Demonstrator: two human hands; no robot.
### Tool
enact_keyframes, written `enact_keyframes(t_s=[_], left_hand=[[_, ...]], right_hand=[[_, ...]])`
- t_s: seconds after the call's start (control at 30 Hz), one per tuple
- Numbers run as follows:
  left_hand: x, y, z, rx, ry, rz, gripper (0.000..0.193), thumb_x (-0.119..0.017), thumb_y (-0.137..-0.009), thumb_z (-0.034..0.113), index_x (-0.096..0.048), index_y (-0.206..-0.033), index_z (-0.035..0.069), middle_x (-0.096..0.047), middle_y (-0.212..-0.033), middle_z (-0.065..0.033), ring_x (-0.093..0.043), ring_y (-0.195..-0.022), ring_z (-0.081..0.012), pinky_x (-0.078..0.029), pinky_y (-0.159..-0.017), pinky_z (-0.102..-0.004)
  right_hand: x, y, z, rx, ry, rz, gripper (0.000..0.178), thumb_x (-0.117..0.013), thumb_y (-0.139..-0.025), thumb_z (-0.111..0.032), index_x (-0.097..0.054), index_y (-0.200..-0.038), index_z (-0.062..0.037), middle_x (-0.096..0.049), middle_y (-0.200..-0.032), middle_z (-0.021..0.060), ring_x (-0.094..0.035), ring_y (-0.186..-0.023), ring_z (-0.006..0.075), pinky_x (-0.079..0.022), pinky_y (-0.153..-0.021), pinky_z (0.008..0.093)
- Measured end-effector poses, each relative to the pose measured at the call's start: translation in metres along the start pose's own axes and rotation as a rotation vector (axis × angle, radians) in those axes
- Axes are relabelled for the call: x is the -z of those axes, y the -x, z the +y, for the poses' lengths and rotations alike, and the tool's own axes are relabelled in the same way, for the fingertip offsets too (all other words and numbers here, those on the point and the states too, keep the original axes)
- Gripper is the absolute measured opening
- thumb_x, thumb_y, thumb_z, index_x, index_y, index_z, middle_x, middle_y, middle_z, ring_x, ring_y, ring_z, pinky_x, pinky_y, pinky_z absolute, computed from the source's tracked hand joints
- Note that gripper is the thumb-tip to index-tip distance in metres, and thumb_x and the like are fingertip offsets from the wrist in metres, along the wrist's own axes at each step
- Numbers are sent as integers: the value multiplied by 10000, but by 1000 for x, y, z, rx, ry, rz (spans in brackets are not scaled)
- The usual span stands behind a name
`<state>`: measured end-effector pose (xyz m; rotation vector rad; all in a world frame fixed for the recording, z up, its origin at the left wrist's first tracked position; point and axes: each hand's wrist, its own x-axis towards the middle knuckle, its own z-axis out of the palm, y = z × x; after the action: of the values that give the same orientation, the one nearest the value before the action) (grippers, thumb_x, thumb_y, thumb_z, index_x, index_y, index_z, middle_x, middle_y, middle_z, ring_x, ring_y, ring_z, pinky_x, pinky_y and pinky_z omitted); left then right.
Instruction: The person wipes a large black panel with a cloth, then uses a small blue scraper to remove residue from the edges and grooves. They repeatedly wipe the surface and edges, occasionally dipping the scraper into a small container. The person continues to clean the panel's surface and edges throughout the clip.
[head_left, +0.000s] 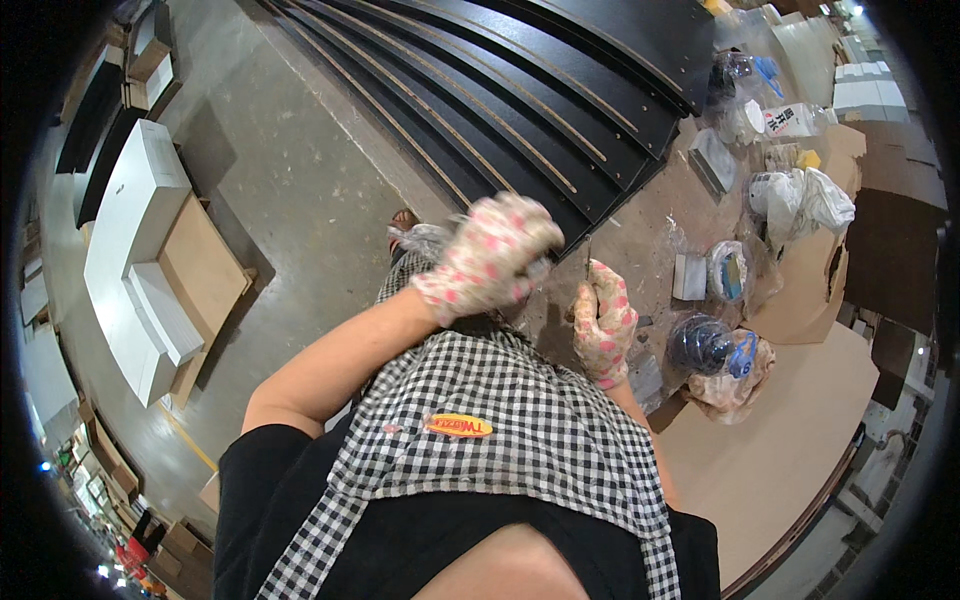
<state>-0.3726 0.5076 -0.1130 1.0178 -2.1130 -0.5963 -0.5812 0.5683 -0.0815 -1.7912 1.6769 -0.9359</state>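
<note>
Pinched upright in the right hand (606, 328) near the black boards (520, 95), the thin tool (588, 252) could scratch them if it slips; the blurred left hand's (492, 252) grip I cannot tell.

Fisheye head view, steeply downward, close above the checked apron (510, 390)

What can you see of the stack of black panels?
The stack of black panels is made of long, flat, smooth-looking boards with thin light-brown edges. They lie overlapping in staggered steps, stretching away past the picture's upper rim. The left hand overlaps the near end in view; contact is unclear.
</note>
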Motion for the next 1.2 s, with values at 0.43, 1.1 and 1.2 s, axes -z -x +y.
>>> enact_keyframes(t_s=[0.43,1.1,1.2], left_hand=[[28,-15,-22,-317,-417,-178,327,-688,-756,137,-679,-1082,158,-645,-1121,-89,-608,-1094,-292,-486,-966,-429],[117,-37,-52,-122,-388,126,212,-731,-796,41,-675,-996,80,-619,-1036,-119,-596,-981,-316,-492,-869,-422],[140,-47,-59,-56,-348,221,165,-718,-828,27,-683,-986,63,-616,-1016,-116,-593,-967,-311,-490,-850,-406]], right_hand=[[18,26,25,-268,-366,156,266,-558,-979,-13,-586,-1240,30,-629,-775,32,-561,-613,68,-456,-550,235],[48,6,68,-346,228,312,124,-598,-960,-178,-617,-961,-56,-678,-728,175,-678,-652,372,-517,-588,442],[44,11,73,-346,184,398,129,-620,-942,-182,-637,-903,-60,-682,-752,153,-670,-678,357,-514,-620,442]])
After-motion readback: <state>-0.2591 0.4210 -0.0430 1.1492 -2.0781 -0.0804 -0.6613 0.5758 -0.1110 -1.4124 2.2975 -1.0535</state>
